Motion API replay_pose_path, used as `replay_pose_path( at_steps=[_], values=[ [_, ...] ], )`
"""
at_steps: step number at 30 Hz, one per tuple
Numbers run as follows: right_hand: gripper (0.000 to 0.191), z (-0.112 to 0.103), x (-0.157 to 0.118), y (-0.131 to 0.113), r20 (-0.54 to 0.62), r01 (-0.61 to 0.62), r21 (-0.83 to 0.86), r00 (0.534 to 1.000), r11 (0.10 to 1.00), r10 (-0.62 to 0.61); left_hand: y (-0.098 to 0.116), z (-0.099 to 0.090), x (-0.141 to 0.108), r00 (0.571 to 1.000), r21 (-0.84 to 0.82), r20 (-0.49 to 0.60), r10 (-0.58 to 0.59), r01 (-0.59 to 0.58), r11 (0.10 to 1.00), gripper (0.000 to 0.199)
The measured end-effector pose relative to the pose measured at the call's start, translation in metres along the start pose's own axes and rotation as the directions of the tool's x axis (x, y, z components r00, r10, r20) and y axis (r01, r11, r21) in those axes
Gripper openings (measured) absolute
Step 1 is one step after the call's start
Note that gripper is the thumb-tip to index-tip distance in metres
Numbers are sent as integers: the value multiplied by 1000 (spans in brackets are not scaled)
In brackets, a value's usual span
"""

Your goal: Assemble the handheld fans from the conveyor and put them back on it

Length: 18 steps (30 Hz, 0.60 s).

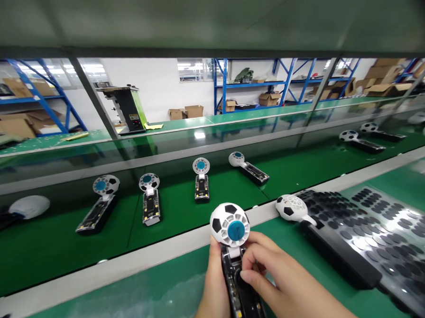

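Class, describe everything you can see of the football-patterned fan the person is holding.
The football-patterned fan has a round white head with black patches and a blue hub at its middle, seemingly plastic. Below it runs a long black handle, open at the front with inner parts showing. It lies lengthwise over the green workbench, head towards the conveyor. The left hand grips the handle's left side; the right hand presses its fingers on the handle just below the head.

Both hands bare: left hand (213,292); right hand (276,280); no gloves, rings or sleeves visible.
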State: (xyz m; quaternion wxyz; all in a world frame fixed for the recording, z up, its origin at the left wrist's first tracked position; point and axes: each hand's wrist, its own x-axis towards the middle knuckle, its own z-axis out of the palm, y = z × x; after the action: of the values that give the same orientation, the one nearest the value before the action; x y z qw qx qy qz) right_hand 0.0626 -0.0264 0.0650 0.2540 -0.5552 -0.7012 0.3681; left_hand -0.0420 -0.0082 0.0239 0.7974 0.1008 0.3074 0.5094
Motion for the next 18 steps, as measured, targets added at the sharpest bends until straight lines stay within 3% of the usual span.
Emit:
replay_pose_path(
  at_steps=[5, 10, 12, 16, 18],
  values=[
    [14, 6, -2, 4, -62, 51, -74, 997, 996, -56, -1, -4, 1, 1000, 14, -19, 24, -24, 1000, 29],
    [13, 19, -4, 16, -172, 120, -80, 976, 990, -132, -1, -5, 2, 1000, 19, -3, 17, -17, 1000, 29],
    [19, 20, -4, 20, -175, 99, -34, 979, 995, -103, -1, -5, 4, 1000, 21, 5, 11, -11, 1000, 30],
    [46, 18, -3, 24, -79, -56, 191, 994, 980, 73, -4, -8, 7, 996, 3, 73, -52, 52, 999, 56],
    [52, 18, -1, 26, -3, -78, 274, 997, 958, 82, -6, -11, 8, 989, -16, 109, -96, 98, 995, 64]
  ],
)
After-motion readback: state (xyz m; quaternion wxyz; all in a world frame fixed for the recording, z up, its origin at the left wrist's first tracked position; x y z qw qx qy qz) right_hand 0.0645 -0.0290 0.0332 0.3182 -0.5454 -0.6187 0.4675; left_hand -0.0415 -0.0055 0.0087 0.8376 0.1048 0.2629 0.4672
